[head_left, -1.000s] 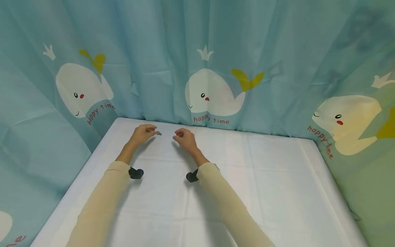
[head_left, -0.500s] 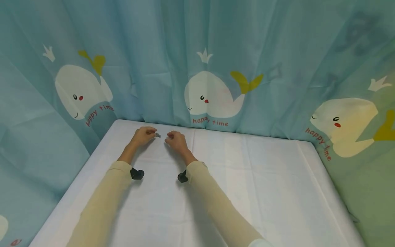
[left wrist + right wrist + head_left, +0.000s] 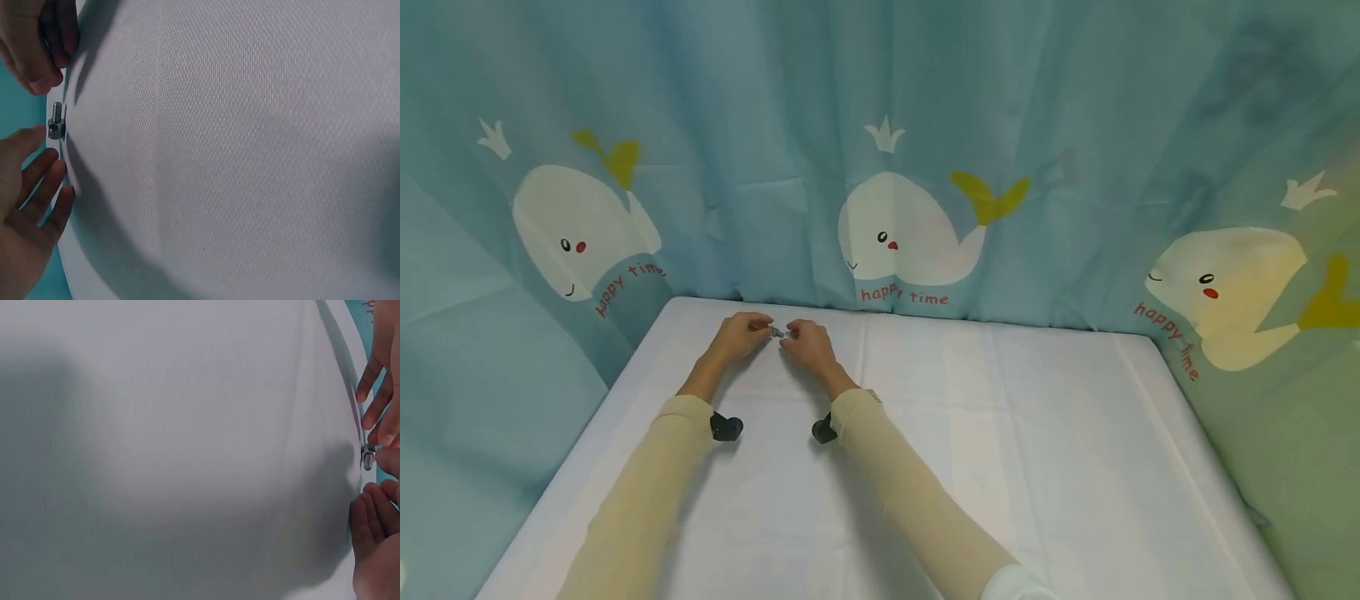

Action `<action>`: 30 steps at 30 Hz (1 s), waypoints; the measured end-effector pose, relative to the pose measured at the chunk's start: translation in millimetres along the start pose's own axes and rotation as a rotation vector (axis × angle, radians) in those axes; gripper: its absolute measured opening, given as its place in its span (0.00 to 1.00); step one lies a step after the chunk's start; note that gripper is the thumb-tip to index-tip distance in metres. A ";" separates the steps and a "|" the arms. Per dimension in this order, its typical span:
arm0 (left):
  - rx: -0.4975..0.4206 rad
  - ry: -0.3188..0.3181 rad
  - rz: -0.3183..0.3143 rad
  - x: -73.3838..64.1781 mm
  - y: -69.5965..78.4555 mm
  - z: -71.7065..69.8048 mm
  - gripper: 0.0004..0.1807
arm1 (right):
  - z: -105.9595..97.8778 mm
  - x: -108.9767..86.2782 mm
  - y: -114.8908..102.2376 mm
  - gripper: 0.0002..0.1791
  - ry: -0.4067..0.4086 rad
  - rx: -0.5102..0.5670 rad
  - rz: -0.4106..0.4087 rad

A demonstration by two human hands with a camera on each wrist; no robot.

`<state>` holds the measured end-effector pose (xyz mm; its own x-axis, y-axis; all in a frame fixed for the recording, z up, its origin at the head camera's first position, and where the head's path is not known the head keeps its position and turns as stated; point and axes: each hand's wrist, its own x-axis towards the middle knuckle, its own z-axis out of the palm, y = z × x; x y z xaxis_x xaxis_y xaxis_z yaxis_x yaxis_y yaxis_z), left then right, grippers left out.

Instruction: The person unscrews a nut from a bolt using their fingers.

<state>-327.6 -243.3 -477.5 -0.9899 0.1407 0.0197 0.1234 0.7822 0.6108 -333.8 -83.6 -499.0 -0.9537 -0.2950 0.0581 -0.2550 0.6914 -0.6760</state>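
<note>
A small silver bolt (image 3: 56, 120) with a nut-like hexagonal part at one end hangs just above the white cloth near the far edge. My left hand (image 3: 737, 335) pinches it at that end, thumb against the metal in the left wrist view and the other fingers spread behind. My right hand (image 3: 809, 343) is close on the other side, its loosely bent fingertips right at the bolt's free end. In the left wrist view a slim gap shows between the shank and those fingertips. The bolt (image 3: 368, 458) also appears between both hands in the right wrist view.
A white cloth-covered table (image 3: 955, 450) spreads under both arms. Blue curtain (image 3: 760, 167) with printed whales hangs right along its far edge and sides. A black wrist camera (image 3: 727, 427) sits on the left wrist, and another black wrist camera (image 3: 824, 430) on the right.
My right hand has moved left, closing most of the gap to the bolt. The left hand keeps its pinch with little motion, and the head view has shifted slightly.
</note>
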 end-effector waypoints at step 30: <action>0.137 -0.016 0.018 3.6 -1.8 5.8 0.08 | 10.3 -0.5 -5.6 0.06 0.083 -0.211 -0.045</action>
<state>-331.0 -240.7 -483.0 -0.9863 0.1644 0.0160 0.1506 0.8549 0.4965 -330.3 -94.1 -502.8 -0.9483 -0.2791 0.1512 -0.3169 0.8037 -0.5036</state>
